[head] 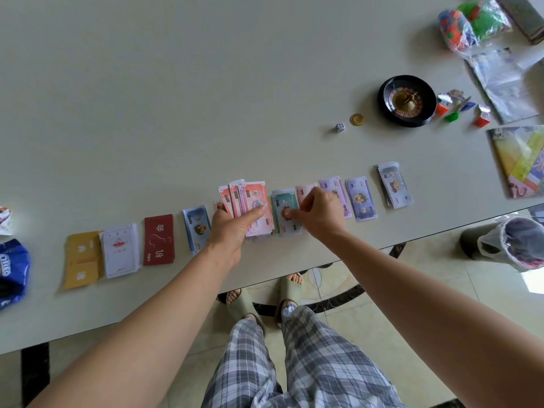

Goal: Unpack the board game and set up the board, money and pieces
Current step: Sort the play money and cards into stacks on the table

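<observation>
- The left hand (232,231) grips a fanned sheaf of orange 200 notes (250,206), thumb laid across the front of the fan, fingers hidden behind it; the sheaf stands tilted up off the table (176,83) near its front edge
- The right hand (319,214) has its fingertips pinched together on the edge of the green notes (285,212), which lie just right of the orange fan; whether it is lifting a note or only touching the pile I cannot tell
- Money runs in a row along the near edge: a blue pile (196,228) left of the left hand, a pink pile (304,191) partly hidden behind the right hand, then two purple piles (334,187) and (360,198), and a pale grey pile (394,185) set a little apart at the right end
- Card decks sit left of the money: a red deck (159,240), a white deck (120,250) and a yellow deck (83,259), the white one overlapping the yellow
- Farther back on the right lie a white die (340,127) and a gold coin (357,119) close together, beside a black roulette wheel (407,100)
- Small pawns on coloured stands (459,106) cluster just right of the wheel
- The folded board (521,160) lies at the table's right edge, not opened
- A clear bag of coloured plastic pieces (471,22) rests in the far right corner, with empty plastic sleeves (506,83) beside it
- A blue Oreo packet (11,272) lies at the left edge
</observation>
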